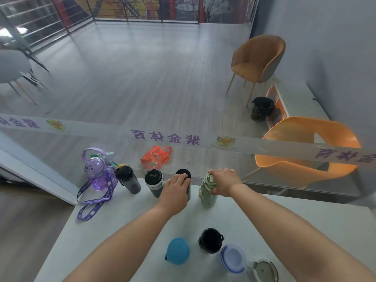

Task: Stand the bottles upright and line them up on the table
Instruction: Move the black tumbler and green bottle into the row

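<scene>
A row of upright bottles runs along the far edge of the white table (126, 224): a purple bottle (97, 174) with a strap, a dark tumbler (128, 180), a grey flask (154, 183), a black bottle (184, 175) and a pale green bottle (207, 195). My left hand (176, 190) is wrapped around the black bottle. My right hand (224, 181) grips the top of the green bottle. Nearer to me stand a blue-lidded bottle (178, 251), a black-lidded bottle (210, 240), a white-and-blue-lidded bottle (233, 258) and a clear-lidded bottle (263, 269).
A glass wall with a frosted band of purple characters (164, 137) rises right behind the far row. Beyond the glass are an orange chair (305, 151), a tan chair (258, 60), a red bag (156, 157) and a black bin (261, 108) on the floor.
</scene>
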{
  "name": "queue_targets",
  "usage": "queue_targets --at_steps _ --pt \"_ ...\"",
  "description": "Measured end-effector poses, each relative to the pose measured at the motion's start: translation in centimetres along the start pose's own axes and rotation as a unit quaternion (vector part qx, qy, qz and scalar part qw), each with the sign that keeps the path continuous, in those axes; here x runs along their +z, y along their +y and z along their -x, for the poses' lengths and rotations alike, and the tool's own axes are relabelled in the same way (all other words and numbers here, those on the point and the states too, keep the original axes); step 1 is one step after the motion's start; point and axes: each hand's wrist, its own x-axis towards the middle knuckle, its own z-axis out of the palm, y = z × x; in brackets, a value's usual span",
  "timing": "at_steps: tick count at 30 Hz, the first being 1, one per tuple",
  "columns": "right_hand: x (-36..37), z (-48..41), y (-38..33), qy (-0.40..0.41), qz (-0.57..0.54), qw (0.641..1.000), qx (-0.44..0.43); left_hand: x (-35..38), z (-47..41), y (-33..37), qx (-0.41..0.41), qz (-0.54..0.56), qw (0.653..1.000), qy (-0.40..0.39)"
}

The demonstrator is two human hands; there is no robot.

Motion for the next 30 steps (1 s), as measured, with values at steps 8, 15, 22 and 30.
queue_targets --at_steps 8,15,22,30 --pt "0.0 1.0 -0.6 -0.001 -0.021 1.000 0.014 0.1 1.7 -0.2 0.076 -0.005 0.997 0.016" --pt "0.1 5.7 -2.1 0.071 -0.062 0.995 0.044 0.3 5.5 -1.1 0.209 0.003 0.975 -0.068" --pt "3.6 11.5 -4.1 0.029 -0.078 0.994 0.067 1.8 9.7 -1.9 0.262 -0.008 0.939 -0.224" --pt "7.1 12.8 -7.0 -0.139 -0.018 0.988 0.065 3.9 12.1 -2.7 0.261 -0.048 0.945 -0.190"
